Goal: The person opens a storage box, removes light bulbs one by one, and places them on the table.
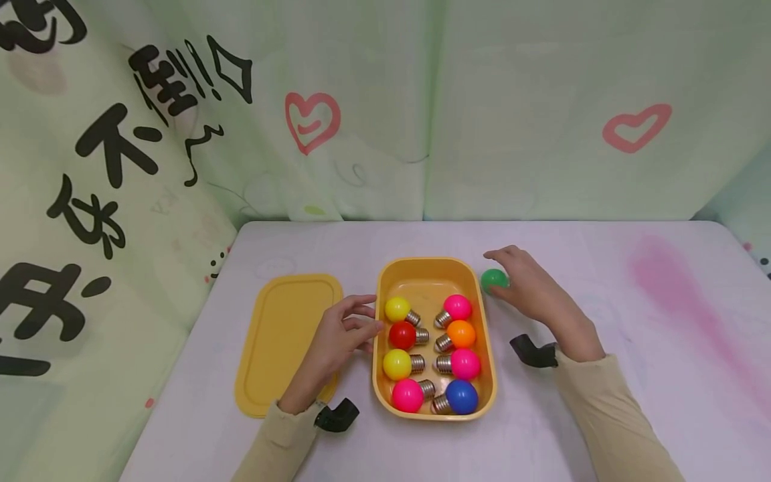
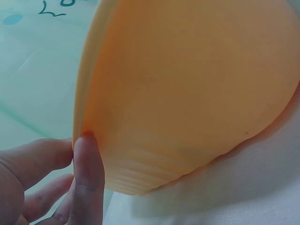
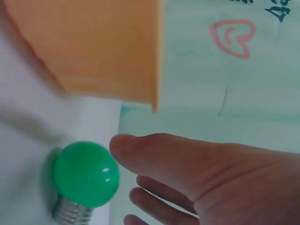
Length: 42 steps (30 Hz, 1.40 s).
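Right hand (image 1: 530,288) right of centre in the head view, fingers loosely spread and curved about the green bulb (image 1: 494,280) on the table (image 1: 602,402), just beside the yellow tray (image 1: 488,321); thumb near the glass in the right wrist view, no firm grip visible yet. Left hand (image 1: 340,335) at the tray's left wall, fingers fairly straight, tips touching the rim. Eight bulbs inside in two columns, top of the tray bare. Yellow lid (image 1: 283,341) flat at lower left.

Best handled, probably, by pinching the green bulb at the globe, metal base (image 3: 70,213) turned toward the tray's middle to match the rows, and laying it in the free upper space while steadying the tray.

Large black Chinese characters on the upper-left backdrop; "不" readable, others warped. Red hearts, no brand visible.
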Tool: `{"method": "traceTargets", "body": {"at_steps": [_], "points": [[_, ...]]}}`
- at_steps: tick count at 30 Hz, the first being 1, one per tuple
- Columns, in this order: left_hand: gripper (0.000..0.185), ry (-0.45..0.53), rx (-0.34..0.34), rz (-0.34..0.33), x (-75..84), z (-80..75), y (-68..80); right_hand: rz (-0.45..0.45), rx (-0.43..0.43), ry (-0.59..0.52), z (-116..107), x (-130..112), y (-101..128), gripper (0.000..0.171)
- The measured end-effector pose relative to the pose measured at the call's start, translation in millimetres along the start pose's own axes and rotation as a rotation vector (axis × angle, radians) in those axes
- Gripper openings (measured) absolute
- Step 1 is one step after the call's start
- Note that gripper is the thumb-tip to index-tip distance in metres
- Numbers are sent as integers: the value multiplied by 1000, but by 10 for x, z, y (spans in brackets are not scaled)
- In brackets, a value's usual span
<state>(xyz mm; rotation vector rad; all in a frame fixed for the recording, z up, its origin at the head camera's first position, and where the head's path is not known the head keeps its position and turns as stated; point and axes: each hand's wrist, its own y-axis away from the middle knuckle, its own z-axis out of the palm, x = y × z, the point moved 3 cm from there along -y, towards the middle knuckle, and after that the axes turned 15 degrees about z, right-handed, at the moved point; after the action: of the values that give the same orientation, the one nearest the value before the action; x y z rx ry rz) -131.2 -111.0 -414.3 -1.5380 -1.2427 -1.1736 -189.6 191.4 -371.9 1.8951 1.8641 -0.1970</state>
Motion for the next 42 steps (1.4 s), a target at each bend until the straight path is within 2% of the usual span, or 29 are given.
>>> {"method": "traceTargets", "body": {"at_steps": [14,29,42], "points": [[47,-4,-1,6,-4,-4,-1,-116,64,12,-96,-444,178,53],[47,7,0,-9,-1,-2,-1,-203,14,36,109,-808,212,52],[48,26,-13,-13,-1,-6,-1,-266,-57,137,290,-1068,210,55]]}}
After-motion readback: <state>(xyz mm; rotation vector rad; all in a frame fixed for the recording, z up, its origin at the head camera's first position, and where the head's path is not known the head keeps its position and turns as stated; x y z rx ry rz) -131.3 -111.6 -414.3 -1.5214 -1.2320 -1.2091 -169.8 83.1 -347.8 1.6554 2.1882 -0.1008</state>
